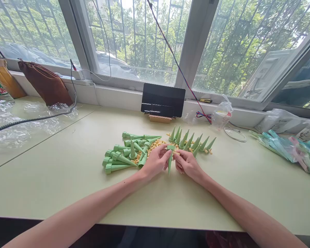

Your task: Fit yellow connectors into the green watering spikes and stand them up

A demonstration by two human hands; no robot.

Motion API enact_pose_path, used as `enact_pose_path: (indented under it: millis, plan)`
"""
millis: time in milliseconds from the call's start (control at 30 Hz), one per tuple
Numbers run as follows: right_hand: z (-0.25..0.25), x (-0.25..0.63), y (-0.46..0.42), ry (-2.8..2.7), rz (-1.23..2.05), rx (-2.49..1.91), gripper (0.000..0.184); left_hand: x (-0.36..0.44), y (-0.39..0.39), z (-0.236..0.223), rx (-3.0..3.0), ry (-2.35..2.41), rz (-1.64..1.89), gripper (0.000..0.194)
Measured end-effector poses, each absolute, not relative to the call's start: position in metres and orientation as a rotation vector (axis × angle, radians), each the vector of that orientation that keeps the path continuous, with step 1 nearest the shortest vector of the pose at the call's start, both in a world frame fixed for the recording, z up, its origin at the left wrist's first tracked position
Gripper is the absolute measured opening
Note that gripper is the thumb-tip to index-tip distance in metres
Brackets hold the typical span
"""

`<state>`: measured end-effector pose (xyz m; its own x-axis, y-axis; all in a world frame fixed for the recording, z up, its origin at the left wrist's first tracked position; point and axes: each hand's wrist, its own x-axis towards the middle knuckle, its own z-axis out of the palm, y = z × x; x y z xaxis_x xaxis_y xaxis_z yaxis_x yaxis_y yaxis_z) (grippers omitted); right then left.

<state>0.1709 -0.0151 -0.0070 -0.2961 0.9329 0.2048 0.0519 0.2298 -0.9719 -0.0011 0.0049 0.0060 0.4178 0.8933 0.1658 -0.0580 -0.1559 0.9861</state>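
Head view: green spike (pixel 169 159), wide end up, over the surface (pixel 67 179); fingers of the left hand (pixel 155 159) are grasping it, those of the right hand (pixel 190 164) are pinching a tan piece (pixel 176 153) beside it. Slack fingers could be losing the piece, a straying hand toppling upright spikes (pixel 184 139) behind.

The tablet (pixel 163 96) stands on its holder (pixel 160 119) at the table (pixel 54 172)'s back, before the window (pixel 136 41). In front of the tablet, the left hand (pixel 156 159) holds 1 cone (pixel 169 166) tip down; the right hand (pixel 188 164) is there too, apparently with a small piece (pixel 176 153) at its fingertips. To the tablet's front left lie heaped cones (pixel 119 168), 1 upright among them; to its front right, standing cones (pixel 185 139). Right of the tablet sit a bagged container (pixel 222 115) and, farther, plastic bags (pixel 286 148); far left, a pouch (pixel 48 82).
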Motion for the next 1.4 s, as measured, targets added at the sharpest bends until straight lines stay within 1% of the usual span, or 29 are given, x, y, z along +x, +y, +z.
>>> enact_pose_path:
  millis: [133,267,367,500,633,800,867,1000,1133,1200,1267,1400]
  plan:
    - [-0.003,0.170,-0.015,-1.440,1.417,-0.898,0.034,-0.002,0.005,0.004,1.555,0.800,1.028,0.045]
    - [0.000,0.171,-0.015,-1.291,1.607,-0.837,0.036,-0.002,0.003,0.005,1.617,0.804,1.036,0.042]
    - [0.000,0.171,-0.015,-1.258,1.651,-0.823,0.036,-0.002,0.003,0.006,1.634,0.802,1.033,0.041]
    - [-0.002,0.171,-0.015,-1.281,1.631,-0.832,0.036,-0.001,0.005,0.005,1.551,0.801,1.005,0.044]
    - [-0.005,0.170,-0.015,-1.408,1.474,-0.869,0.036,-0.001,0.005,0.007,1.416,0.795,0.948,0.042]
    - [-0.008,0.171,-0.018,-1.714,0.997,-1.036,0.032,-0.001,0.004,0.009,1.234,0.737,0.866,0.040]
    - [-0.010,0.172,-0.018,-1.765,0.867,-1.067,0.032,-0.001,0.003,0.011,1.160,0.723,0.849,0.042]
    - [-0.013,0.173,-0.017,-1.780,0.815,-1.087,0.031,-0.001,0.003,0.012,1.179,0.740,0.843,0.044]
    - [-0.012,0.171,-0.017,-1.740,0.891,-1.092,0.031,-0.002,0.003,0.009,1.453,0.788,0.923,0.041]
    - [-0.009,0.170,-0.017,-1.695,0.979,-1.068,0.031,-0.003,0.004,0.007,1.594,0.798,0.975,0.041]
    - [-0.007,0.170,-0.017,-1.611,1.157,-1.001,0.033,-0.004,0.004,0.005,1.717,0.822,1.004,0.041]
    - [-0.002,0.173,-0.014,-1.348,1.636,-0.825,0.035,-0.004,0.003,0.006,1.866,0.868,1.008,0.040]
